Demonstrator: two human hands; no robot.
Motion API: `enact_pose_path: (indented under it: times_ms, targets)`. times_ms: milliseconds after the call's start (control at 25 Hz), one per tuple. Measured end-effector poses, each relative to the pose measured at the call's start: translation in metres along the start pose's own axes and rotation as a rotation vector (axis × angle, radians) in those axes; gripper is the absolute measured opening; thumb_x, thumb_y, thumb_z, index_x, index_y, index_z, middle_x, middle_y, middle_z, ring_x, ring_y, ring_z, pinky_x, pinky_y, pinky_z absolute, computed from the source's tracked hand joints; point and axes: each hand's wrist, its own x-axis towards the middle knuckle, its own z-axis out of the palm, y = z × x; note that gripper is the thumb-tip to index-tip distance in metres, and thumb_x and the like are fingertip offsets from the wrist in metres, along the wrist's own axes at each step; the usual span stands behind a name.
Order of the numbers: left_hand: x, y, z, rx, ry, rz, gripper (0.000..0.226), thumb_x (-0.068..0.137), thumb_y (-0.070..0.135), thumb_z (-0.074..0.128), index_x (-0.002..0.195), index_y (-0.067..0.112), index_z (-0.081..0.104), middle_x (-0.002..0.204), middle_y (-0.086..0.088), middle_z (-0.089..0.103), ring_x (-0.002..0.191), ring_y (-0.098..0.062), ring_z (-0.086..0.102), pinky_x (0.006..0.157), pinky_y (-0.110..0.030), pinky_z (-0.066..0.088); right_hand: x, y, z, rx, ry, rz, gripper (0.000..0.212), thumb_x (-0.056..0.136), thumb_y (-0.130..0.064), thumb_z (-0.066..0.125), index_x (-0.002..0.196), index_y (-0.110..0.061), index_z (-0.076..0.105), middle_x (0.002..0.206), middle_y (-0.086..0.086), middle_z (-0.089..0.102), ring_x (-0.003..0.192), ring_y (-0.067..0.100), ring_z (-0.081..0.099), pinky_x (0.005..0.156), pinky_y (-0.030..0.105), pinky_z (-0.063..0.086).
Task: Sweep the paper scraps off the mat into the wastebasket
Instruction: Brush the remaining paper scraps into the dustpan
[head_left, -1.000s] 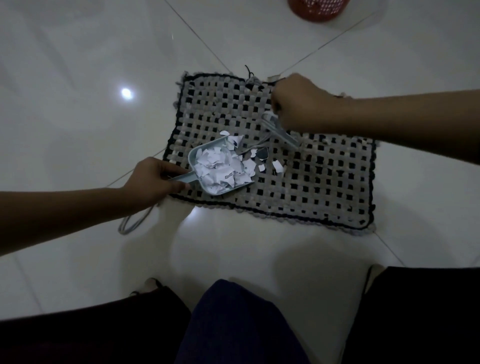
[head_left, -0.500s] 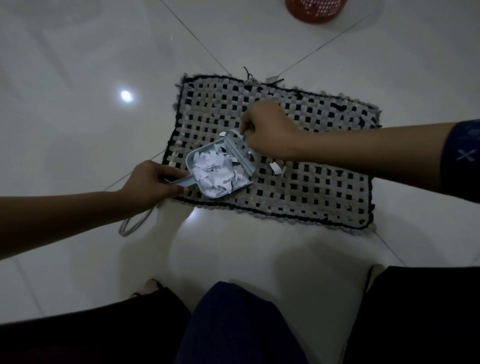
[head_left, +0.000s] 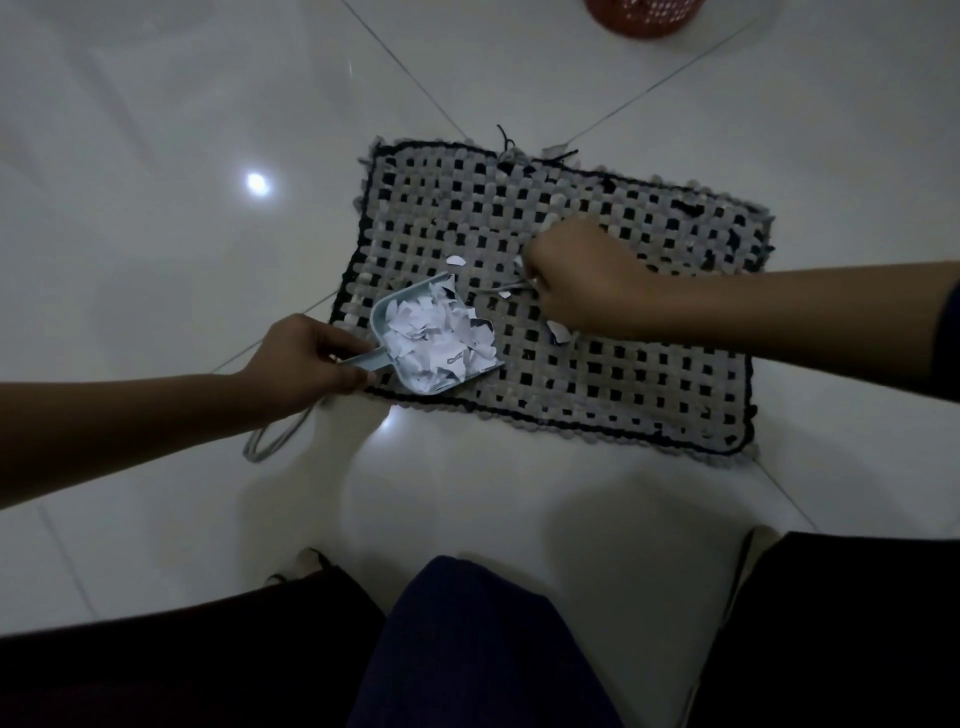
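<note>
A woven black-and-grey mat (head_left: 623, 384) lies on the white tiled floor. My left hand (head_left: 306, 358) grips the handle of a small pale-blue dustpan (head_left: 382, 317), which rests on the mat's left part, heaped with white paper scraps (head_left: 439, 343). My right hand (head_left: 582, 280) is closed on a small brush (head_left: 506, 287), mostly hidden by the fist, just right of the pan. A few loose scraps lie on the mat: one (head_left: 456, 260) above the pan and one (head_left: 557, 331) under my right wrist. The red wastebasket (head_left: 644, 18) stands at the top edge, partly cut off.
A grey cord loop (head_left: 270, 441) trails from the dustpan handle onto the floor beneath my left wrist. My knees and dark clothing (head_left: 467, 649) fill the bottom of the view. Loose threads (head_left: 506, 140) stick out of the mat's far edge.
My right hand swept the brush down to the pan's mouth, pushing scraps in, then drew back to the right. The dustpan and my left hand stayed in place.
</note>
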Motion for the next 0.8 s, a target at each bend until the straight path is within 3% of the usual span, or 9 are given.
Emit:
enact_pose_path:
  times_ms: [80, 120, 200, 280, 440, 560, 680, 760, 800]
  targets:
    - [0.002, -0.001, 0.0, 0.02, -0.011, -0.001, 0.029, 0.064, 0.011, 0.081, 0.093, 0.015, 0.076, 0.056, 0.033, 0.062, 0.061, 0.001, 0.062, 0.064, -0.015, 0.049, 0.007, -0.007, 0.003, 0.119, 0.112, -0.01, 0.02, 0.077, 0.008, 0.05, 0.087, 0.016, 0.066, 0.084, 0.033, 0.067, 0.074, 0.041, 0.063, 0.073, 0.043, 0.057]
    - [0.002, -0.001, 0.0, 0.03, -0.016, 0.001, 0.029, 0.065, 0.01, 0.08, 0.093, 0.015, 0.076, 0.053, 0.035, 0.06, 0.058, 0.005, 0.06, 0.058, -0.009, 0.046, 0.013, -0.008, 0.0, 0.197, 0.14, 0.014, 0.022, 0.078, 0.008, 0.05, 0.088, 0.014, 0.068, 0.087, 0.032, 0.069, 0.076, 0.038, 0.065, 0.077, 0.039, 0.057]
    - [0.001, 0.001, 0.001, 0.026, -0.019, 0.005, 0.029, 0.066, 0.008, 0.079, 0.094, 0.015, 0.075, 0.05, 0.035, 0.058, 0.054, 0.008, 0.058, 0.052, -0.002, 0.041, 0.021, -0.007, -0.012, 0.297, 0.178, 0.038, 0.02, 0.079, 0.006, 0.053, 0.085, 0.01, 0.072, 0.085, 0.025, 0.072, 0.065, 0.023, 0.061, 0.076, 0.028, 0.053]
    - [0.0, 0.002, 0.001, 0.015, -0.021, 0.001, 0.029, 0.067, 0.007, 0.078, 0.094, 0.014, 0.075, 0.049, 0.034, 0.058, 0.052, 0.008, 0.059, 0.05, -0.002, 0.04, 0.028, -0.002, -0.027, 0.301, 0.216, 0.034, 0.017, 0.078, 0.004, 0.057, 0.083, 0.007, 0.073, 0.083, 0.021, 0.073, 0.054, 0.015, 0.056, 0.07, 0.031, 0.057]
    - [0.001, 0.0, 0.001, -0.001, -0.017, -0.006, 0.027, 0.065, 0.009, 0.079, 0.092, 0.013, 0.076, 0.059, 0.029, 0.064, 0.053, 0.001, 0.06, 0.051, -0.004, 0.042, 0.03, 0.024, -0.038, 0.088, 0.093, 0.047, 0.017, 0.072, 0.007, 0.055, 0.08, 0.018, 0.066, 0.084, 0.036, 0.069, 0.073, 0.041, 0.068, 0.071, 0.051, 0.059]
    - [0.002, 0.0, 0.001, -0.011, -0.032, -0.003, 0.027, 0.066, 0.007, 0.079, 0.092, 0.013, 0.075, 0.053, 0.029, 0.063, 0.053, 0.003, 0.06, 0.052, -0.003, 0.042, 0.01, 0.016, -0.015, -0.005, 0.015, 0.013, 0.012, 0.072, 0.009, 0.053, 0.068, 0.016, 0.061, 0.068, 0.033, 0.063, 0.059, 0.037, 0.061, 0.064, 0.044, 0.057]
    - [0.003, 0.001, 0.001, -0.004, -0.027, -0.004, 0.029, 0.065, 0.008, 0.08, 0.094, 0.013, 0.075, 0.051, 0.035, 0.059, 0.056, 0.009, 0.059, 0.053, -0.002, 0.042, 0.002, -0.009, 0.004, 0.091, 0.069, -0.096, 0.018, 0.075, 0.005, 0.052, 0.081, 0.015, 0.066, 0.08, 0.034, 0.066, 0.073, 0.041, 0.063, 0.074, 0.049, 0.057]
    - [0.003, 0.002, 0.001, -0.017, -0.03, -0.005, 0.03, 0.065, 0.007, 0.08, 0.095, 0.013, 0.075, 0.051, 0.035, 0.058, 0.055, 0.012, 0.058, 0.054, -0.001, 0.041, 0.007, -0.018, -0.002, 0.198, 0.122, -0.111, 0.021, 0.078, 0.005, 0.051, 0.087, 0.012, 0.069, 0.085, 0.029, 0.07, 0.07, 0.03, 0.065, 0.078, 0.043, 0.057]
    - [0.003, 0.002, 0.001, -0.021, -0.033, -0.003, 0.03, 0.065, 0.007, 0.08, 0.095, 0.013, 0.074, 0.05, 0.034, 0.059, 0.054, 0.011, 0.058, 0.054, -0.002, 0.041, 0.011, -0.018, -0.011, 0.231, 0.147, -0.102, 0.022, 0.08, 0.005, 0.051, 0.089, 0.008, 0.071, 0.088, 0.022, 0.073, 0.064, 0.017, 0.063, 0.079, 0.034, 0.056]
